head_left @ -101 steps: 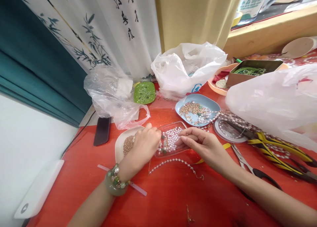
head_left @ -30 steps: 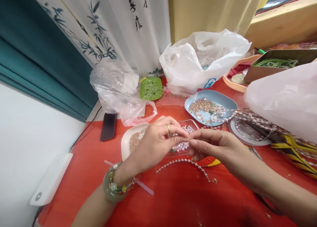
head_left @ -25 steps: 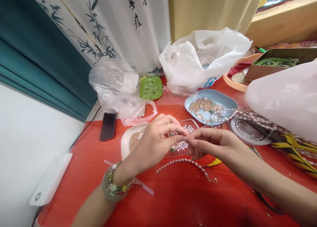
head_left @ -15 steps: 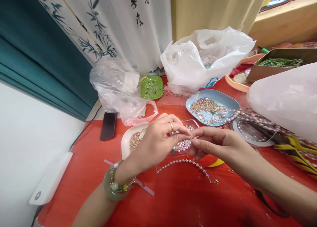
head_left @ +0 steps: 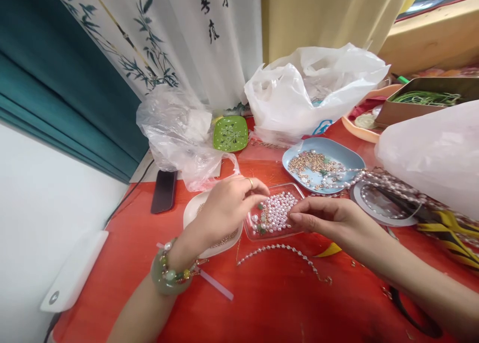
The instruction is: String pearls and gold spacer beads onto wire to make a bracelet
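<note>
My left hand [head_left: 232, 203] is over the white dish [head_left: 190, 206] of small gold beads, hiding much of it. Its thumb and forefinger are pinched at the left rim of a clear tray [head_left: 275, 237]; what they hold, if anything, is too small to make out. White pearl beads [head_left: 280, 208] fill that tray, with a few green and gold ones. My right hand [head_left: 324, 216] has its thumb and forefinger pinched together above the tray's right side; anything between them is hidden. A beaded strand [head_left: 280, 247] with a gold chain end lies in front of the tray.
A blue plate [head_left: 350, 158] of gold pieces stands behind, bead strands [head_left: 392, 183] trailing off it. Yellow-black tool handles [head_left: 445, 233] lie right. Plastic bags [head_left: 307, 93], a green dish [head_left: 230, 133] and a phone [head_left: 163, 191] line the back and left. A clear strip [head_left: 215, 283] lies in front.
My hands were together fingertip to fingertip over the tray. Now they are apart, the left drawn back leftward, and more of the pearl beads shows between them.
</note>
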Demonstrator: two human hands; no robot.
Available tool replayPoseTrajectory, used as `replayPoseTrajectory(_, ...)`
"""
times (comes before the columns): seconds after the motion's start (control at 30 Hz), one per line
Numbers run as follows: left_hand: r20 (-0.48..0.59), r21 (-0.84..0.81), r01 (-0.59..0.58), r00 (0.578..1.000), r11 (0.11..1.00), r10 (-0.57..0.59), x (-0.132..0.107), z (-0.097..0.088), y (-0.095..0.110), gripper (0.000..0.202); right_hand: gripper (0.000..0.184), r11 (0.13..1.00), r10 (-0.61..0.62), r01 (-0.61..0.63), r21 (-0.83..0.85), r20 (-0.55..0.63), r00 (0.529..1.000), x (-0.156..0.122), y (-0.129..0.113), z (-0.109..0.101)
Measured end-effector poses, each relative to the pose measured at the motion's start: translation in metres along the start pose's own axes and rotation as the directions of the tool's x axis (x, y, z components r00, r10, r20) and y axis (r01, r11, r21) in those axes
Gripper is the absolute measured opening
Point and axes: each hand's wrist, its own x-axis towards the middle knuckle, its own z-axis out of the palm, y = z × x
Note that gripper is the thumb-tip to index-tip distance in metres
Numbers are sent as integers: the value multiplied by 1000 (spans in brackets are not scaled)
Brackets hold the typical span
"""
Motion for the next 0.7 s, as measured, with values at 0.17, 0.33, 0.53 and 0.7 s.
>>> replayPoseTrajectory(0.17, 158, 349, -29, 987, 937, -28, 1, 0, -18, 20, 22, 1000, -20, 19, -11, -128, 992, 2, 3, 0)
replayPoseTrajectory(0.33, 156, 525, -151, 985, 837, 80, 0, 12, -26, 20, 21, 998, 14, -3, 61, -183, 983, 2, 4, -1)
replayPoseTrajectory(0.53, 199, 711, -210, 975, 671, 95, -2, 20, -17, 19, 22, 988, 55, -32, 148, -154, 987, 2, 1, -1)
replayPoseTrajectory(0.7, 202, 764, -193, 978, 615, 55, -2, 22, -12, 19, 19, 986, 22, 7, 167, -166, 986, 2, 3, 0)
